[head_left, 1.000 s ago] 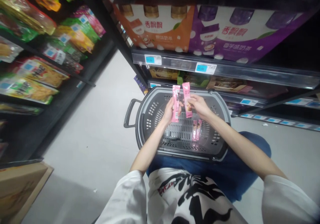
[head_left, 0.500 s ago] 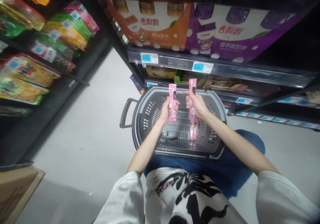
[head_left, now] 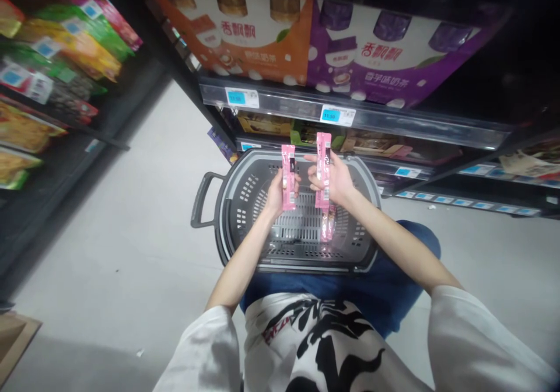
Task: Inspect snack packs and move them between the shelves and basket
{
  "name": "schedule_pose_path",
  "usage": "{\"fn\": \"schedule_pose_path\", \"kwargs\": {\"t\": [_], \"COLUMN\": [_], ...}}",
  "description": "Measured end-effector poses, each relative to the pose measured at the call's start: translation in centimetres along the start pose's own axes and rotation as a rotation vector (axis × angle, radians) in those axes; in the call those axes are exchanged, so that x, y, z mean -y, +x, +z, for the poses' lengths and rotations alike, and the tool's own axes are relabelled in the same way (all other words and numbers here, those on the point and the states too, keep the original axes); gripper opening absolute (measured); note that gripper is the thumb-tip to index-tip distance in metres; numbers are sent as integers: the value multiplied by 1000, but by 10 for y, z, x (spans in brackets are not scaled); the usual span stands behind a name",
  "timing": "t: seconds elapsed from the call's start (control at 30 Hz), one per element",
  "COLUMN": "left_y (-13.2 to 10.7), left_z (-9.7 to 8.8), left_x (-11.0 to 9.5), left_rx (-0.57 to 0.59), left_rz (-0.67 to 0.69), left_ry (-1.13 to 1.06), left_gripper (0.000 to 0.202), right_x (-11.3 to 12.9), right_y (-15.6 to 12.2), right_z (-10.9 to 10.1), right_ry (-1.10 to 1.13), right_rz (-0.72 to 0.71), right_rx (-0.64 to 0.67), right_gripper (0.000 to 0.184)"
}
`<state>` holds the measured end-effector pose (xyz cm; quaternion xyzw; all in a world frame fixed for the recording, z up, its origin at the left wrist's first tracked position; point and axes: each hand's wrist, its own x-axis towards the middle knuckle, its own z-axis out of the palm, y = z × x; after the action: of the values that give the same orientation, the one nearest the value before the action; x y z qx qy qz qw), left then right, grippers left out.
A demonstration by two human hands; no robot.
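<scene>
Farther apart than a second ago, our left packet (head_left: 289, 177) and right packet (head_left: 324, 170) point lengthwise up the middle of the frame, the right one now showing its barcode side. We grip one in each: left hand (head_left: 275, 193) curled round its packet, right hand (head_left: 341, 182) pinching the other (index finger sticking out), likely so the print faces us. Beneath lies the open basket (head_left: 301, 220), handy for setting things down, two small packets (head_left: 331, 227) lying inside. Beyond, upper centre, an orange box (head_left: 280, 59) and a purple box (head_left: 385, 91) face outward, presumably for easy reading.
</scene>
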<state>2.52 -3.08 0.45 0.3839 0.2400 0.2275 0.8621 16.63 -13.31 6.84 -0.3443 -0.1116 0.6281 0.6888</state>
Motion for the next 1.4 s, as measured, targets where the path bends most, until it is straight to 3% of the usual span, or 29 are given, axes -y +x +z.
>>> {"fn": "schedule_pose_path", "kwargs": {"t": [0.1, 0.2, 0.43, 0.63, 0.83, 0.9, 0.97, 1.07, 1.13, 1.17, 1.23, 1.3, 1.4], "left_y": [1, 3, 5, 7, 7, 5, 3, 2, 0, -1, -3, -4, -4], "left_z": [1, 1, -1, -4, -4, -2, -1, 1, 3, 4, 6, 7, 8], "left_x": [2, 5, 9, 11, 12, 10, 7, 1, -1, -2, -3, -2, 0], "left_rx": [-45, -117, -142, -106, -88, -87, -94, -97, -88, -84, -78, -73, -51], "left_rz": [76, 153, 169, 170, 170, 136, 102, 96, 94, 92, 86, 82, 71], "left_ry": [34, 130, 196, 204, 202, 195, 204, 244, 260, 265, 272, 279, 319], "left_gripper": [37, 44, 43, 51, 51, 49, 48, 42, 39, 39, 39, 39, 37], "right_x": [0, 0, -3, -19, -22, -13, 5, 49, 83, 99, 126, 143, 151], "right_y": [1, 3, 9, 14, 13, 10, 5, -13, -32, -43, -64, -84, -108], "right_z": [-1, -2, -8, -13, -11, -11, -17, -38, -61, -74, -105, -137, -181], "right_ry": [36, 70, 63, -450, -498, -585, -746, -1000, -1074, -1076, -1034, -938, -682], "right_rz": [-29, -37, -69, -198, -159, -142, -90, 39, 120, 156, 133, 13, -293], "right_rx": [-12, -38, -133, -322, -332, -293, -160, 103, 148, 109, -110, -460, -985], "right_gripper": [39, 28, 8, 24, 21, 17, 20, 27, 25, 25, 24, 22, 14]}}
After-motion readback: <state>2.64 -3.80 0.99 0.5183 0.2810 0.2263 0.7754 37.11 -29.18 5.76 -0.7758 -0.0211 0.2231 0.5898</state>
